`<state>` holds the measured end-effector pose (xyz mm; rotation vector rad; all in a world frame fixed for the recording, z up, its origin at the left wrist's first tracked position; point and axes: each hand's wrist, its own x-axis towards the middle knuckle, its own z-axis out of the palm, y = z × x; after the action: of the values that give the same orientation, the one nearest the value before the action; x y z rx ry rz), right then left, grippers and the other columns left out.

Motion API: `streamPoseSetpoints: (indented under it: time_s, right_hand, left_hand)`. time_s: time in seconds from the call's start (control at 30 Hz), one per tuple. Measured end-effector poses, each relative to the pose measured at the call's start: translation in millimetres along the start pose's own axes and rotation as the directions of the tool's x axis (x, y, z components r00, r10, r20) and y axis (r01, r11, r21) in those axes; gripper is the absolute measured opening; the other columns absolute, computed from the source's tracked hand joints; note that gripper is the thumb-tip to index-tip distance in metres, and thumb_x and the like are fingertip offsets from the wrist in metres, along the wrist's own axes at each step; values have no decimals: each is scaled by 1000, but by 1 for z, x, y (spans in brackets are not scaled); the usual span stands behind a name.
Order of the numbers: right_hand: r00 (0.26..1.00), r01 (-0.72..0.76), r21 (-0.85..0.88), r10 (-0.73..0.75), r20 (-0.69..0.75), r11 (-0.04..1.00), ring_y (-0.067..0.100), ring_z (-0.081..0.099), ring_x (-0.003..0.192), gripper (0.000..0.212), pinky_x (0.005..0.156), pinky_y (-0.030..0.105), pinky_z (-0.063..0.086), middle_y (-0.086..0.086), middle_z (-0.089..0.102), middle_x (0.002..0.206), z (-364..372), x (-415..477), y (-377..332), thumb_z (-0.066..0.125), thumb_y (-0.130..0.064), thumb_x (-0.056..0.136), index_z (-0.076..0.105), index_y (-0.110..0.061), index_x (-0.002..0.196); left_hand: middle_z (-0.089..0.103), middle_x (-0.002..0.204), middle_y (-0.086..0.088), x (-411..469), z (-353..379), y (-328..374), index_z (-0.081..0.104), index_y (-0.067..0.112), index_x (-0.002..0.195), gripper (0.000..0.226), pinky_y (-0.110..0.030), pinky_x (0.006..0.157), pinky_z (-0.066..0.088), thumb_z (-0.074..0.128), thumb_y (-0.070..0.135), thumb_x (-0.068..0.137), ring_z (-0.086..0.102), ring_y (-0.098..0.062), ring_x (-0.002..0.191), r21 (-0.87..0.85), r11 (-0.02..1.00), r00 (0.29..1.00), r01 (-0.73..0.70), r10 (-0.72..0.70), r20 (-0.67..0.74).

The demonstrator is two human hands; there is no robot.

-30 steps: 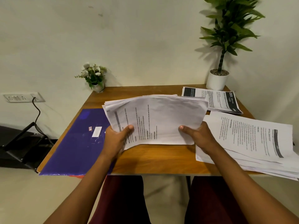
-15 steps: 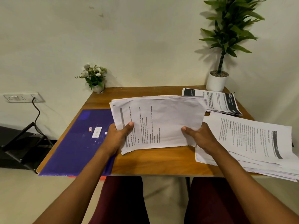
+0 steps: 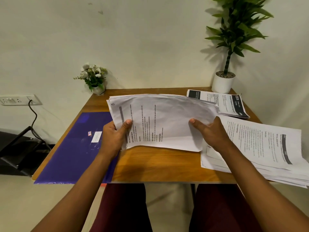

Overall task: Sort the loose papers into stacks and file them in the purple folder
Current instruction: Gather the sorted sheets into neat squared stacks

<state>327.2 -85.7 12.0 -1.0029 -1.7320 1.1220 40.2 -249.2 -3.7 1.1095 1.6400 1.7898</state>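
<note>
From the head camera, the person sits at a wooden bench [image 3: 158, 164] with both forearms reaching forward. The left hand [image 3: 113, 138] grips the left edge of a bundle of papers [image 3: 167, 121], its thumb laid on the top sheet and its fingers curled underneath. The right hand [image 3: 210, 133] grips the bundle's right side the same way, thumb on top. The bundle sits over the middle of the bench, sagging between the two hands, with its printed lines running sideways to the viewer; whether its far edge touches the wood cannot be told.

The purple folder [image 3: 73, 148] lies closed and flat on the left part of the bench, a small white label on its cover, its near corner reaching past the bench edge. The left hand sits over the folder's right border.

On the right, a spread of loose sheets [image 3: 267, 148] lies fanned out, partly overhanging the bench's right edge, with the right wrist above its left margin. Behind it, a neater stack [image 3: 232, 104] with dark headers rests near the back corner, just in front of a tall potted plant [image 3: 224, 82]. A small flower pot [image 3: 95, 77] stands at the back left corner. A wall socket [image 3: 20, 99] with a black cable [image 3: 33, 114] plugged in is on the wall at left.
</note>
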Motion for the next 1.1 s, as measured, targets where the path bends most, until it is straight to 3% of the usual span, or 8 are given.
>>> streamPoseSetpoints:
  time_s: [0.07,0.2,0.47,0.63,0.77,0.93,1.03,1.1]
  right_hand:
    - [997,-70,37,68,43,997,24,58,123,82,103,39,48,0,62,131,4,-6,10,80,-61,73,51,-21,139]
    - [985,-138,43,132,115,989,21,56,113,39,93,35,46,-10,58,110,10,-21,20,80,-31,84,48,-36,107]
    - [985,-129,35,123,123,991,18,62,107,41,94,36,51,-5,66,112,6,-18,15,83,-28,81,55,-33,111]
    - [961,-219,33,210,182,975,17,63,118,82,106,46,50,-6,67,127,10,-32,38,89,-54,67,52,-28,136]
    - [969,-193,-19,194,152,981,22,64,114,57,96,37,54,-3,69,119,11,-25,29,83,-36,80,57,-23,129]
    - [998,-64,241,67,-5,968,7,68,111,43,101,36,54,-12,71,118,8,0,0,75,-8,88,61,-25,125]
    - [974,128,2,-126,-186,992,3,54,127,72,109,29,45,-8,55,142,2,16,-23,77,-12,88,42,-23,150]
    - [933,304,-203,-334,-134,931,11,39,142,86,116,32,33,-3,42,156,-2,25,-40,82,-28,85,33,-25,156]
  left_hand:
    - [78,99,-6,-7,3,-7,70,10,107,25,-39,72,64,66,30,91,76,-28,92,-21,999,999,38,-38,9]
    - [77,107,-9,-15,7,-11,67,7,113,23,-41,76,64,65,18,94,75,-29,98,-119,985,992,124,-121,31]
    - [77,109,-9,-13,7,0,65,9,115,26,-35,74,63,70,8,90,75,-28,98,-109,987,990,122,-113,86]
    - [75,116,-10,-24,9,-18,63,7,125,35,-43,85,62,71,12,91,72,-30,108,-61,982,978,178,-170,121]
    - [76,113,-8,-15,5,-8,65,11,122,32,-48,84,61,72,19,92,74,-27,103,12,989,985,147,-147,94]
    - [77,91,4,4,3,23,66,15,114,29,-27,65,62,74,27,90,76,-9,83,165,983,997,79,-80,-3]
    - [73,83,12,14,3,39,66,24,100,15,-19,58,56,75,31,90,74,-4,74,298,951,997,80,-81,-9]
    - [70,80,13,20,1,55,63,30,93,12,-15,55,51,74,33,90,71,-2,70,404,913,996,58,-81,40]
